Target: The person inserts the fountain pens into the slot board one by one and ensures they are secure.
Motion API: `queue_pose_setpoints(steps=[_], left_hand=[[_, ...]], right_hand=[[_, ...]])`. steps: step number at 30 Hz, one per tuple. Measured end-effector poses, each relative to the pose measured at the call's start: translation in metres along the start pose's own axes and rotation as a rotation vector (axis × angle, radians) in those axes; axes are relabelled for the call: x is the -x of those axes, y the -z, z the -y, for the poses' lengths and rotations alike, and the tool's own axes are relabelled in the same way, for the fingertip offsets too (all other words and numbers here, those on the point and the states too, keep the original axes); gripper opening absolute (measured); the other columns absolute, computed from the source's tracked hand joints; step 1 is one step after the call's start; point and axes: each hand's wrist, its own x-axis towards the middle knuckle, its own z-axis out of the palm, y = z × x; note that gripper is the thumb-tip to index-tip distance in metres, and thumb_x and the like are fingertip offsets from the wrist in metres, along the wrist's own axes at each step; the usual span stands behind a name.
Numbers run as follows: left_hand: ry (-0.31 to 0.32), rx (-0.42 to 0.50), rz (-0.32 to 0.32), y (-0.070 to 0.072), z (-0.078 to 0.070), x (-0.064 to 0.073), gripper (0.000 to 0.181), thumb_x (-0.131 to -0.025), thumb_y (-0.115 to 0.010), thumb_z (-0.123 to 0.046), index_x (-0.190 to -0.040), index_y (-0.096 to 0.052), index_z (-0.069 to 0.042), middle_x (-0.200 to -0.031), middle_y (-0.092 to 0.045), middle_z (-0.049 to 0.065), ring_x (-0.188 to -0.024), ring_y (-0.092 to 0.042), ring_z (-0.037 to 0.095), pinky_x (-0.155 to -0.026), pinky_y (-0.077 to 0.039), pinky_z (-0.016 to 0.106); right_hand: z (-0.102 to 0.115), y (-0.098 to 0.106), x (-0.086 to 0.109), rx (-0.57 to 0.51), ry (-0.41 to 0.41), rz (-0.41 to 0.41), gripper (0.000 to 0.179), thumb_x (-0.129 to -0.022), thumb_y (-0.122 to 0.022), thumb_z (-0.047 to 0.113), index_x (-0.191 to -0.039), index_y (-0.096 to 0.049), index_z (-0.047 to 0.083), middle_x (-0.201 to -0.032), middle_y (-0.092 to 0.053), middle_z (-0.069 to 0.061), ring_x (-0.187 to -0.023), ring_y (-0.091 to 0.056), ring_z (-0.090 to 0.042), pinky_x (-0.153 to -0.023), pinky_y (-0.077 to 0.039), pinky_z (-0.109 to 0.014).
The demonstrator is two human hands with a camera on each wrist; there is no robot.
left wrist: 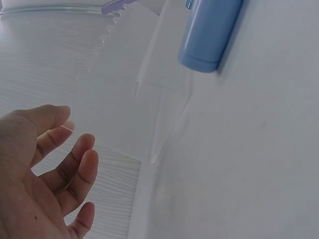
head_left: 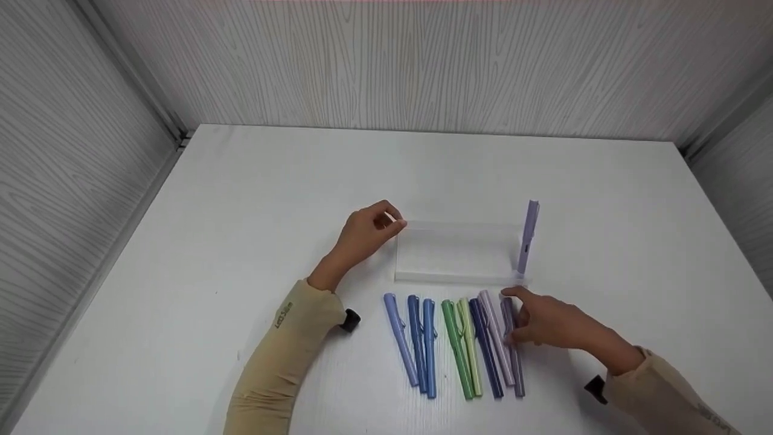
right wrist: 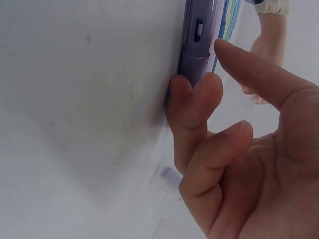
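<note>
At the upper left corner of a clear pen stand (head_left: 456,278), my left hand (head_left: 366,231) pinches the edge between thumb and index finger; its other fingers hang loosely curved (left wrist: 79,179). A light purple pen (head_left: 528,235) stands upright at the stand's right end. My right hand (head_left: 552,320) has its fingers curled about the upper part of a dark purple pen (head_left: 516,368), the rightmost in a row on the table. In the right wrist view, fingertips (right wrist: 209,89) lie at this pen (right wrist: 202,40), and the thumb is beside it.
Left of the dark purple pen lie a lilac pen (head_left: 498,344), a navy pen (head_left: 487,350), a light green pen (head_left: 471,350), a green pen (head_left: 457,350), two blue pens and a periwinkle pen (head_left: 401,341). Wood-grain panels (head_left: 423,66) wall the white table (head_left: 290,163).
</note>
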Motion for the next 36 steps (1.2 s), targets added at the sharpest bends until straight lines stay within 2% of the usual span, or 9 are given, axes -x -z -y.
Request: queue_pose_setpoints(steps=[11, 20, 26, 30, 36], left_hand=[[-0.006, -0.015, 0.003, 0.0, -0.001, -0.002, 0.021, -0.092, -0.065, -0.033, -0.1, -0.066, -0.014, -0.087, -0.069, 0.006, -0.076, -0.055, 0.016, -0.068, -0.042, 0.026], [-0.004, -0.011, 0.01, 0.001, -0.002, -0.001, 0.021, -0.092, -0.064, -0.033, -0.101, -0.066, -0.015, -0.088, -0.069, 0.006, -0.077, -0.056, 0.016, -0.068, -0.042, 0.027], [-0.01, -0.007, -0.004, 0.001, -0.002, 0.0, 0.021, -0.092, -0.064, -0.033, -0.101, -0.066, -0.014, -0.087, -0.069, 0.006, -0.076, -0.055, 0.016, -0.067, -0.042, 0.027], [-0.01, -0.008, -0.004, 0.0, -0.001, 0.0, 0.02, -0.092, -0.065, -0.033, -0.1, -0.066, -0.014, -0.087, -0.069, 0.006, -0.075, -0.055, 0.016, -0.067, -0.042, 0.026], [0.0, -0.003, 0.002, -0.001, 0.0, 0.0, 0.02, -0.092, -0.065, -0.032, -0.101, -0.066, -0.014, -0.087, -0.068, 0.006, -0.075, -0.055, 0.015, -0.067, -0.042, 0.026]], right_hand=[[0.002, -0.002, -0.003, 0.032, -0.014, -0.022, 0.072, -0.082, -0.076, 0.023, -0.14, -0.038, 0.006, -0.084, -0.063, -0.003, -0.069, -0.058, -0.013, -0.06, -0.044, -0.03], [0.0, -0.005, -0.001, 0.08, 0.043, -0.076, 0.069, -0.079, -0.079, 0.023, -0.136, -0.043, 0.007, -0.08, -0.061, 0.0, -0.068, -0.052, -0.013, -0.058, -0.041, -0.03], [-0.004, -0.004, -0.001, 0.07, 0.071, -0.075, 0.066, -0.08, -0.076, 0.018, -0.135, -0.042, 0.008, -0.081, -0.062, 0.0, -0.067, -0.052, -0.014, -0.058, -0.041, -0.031], [-0.007, -0.002, 0.0, 0.047, 0.094, -0.07, 0.066, -0.08, -0.072, 0.015, -0.137, -0.039, 0.009, -0.087, -0.064, -0.001, -0.07, -0.053, -0.014, -0.059, -0.042, -0.031], [-0.009, 0.004, 0.007, -0.013, 0.167, -0.124, 0.067, -0.082, -0.068, 0.013, -0.141, -0.034, 0.011, -0.095, -0.064, -0.005, -0.065, -0.051, -0.014, -0.057, -0.042, -0.03]])
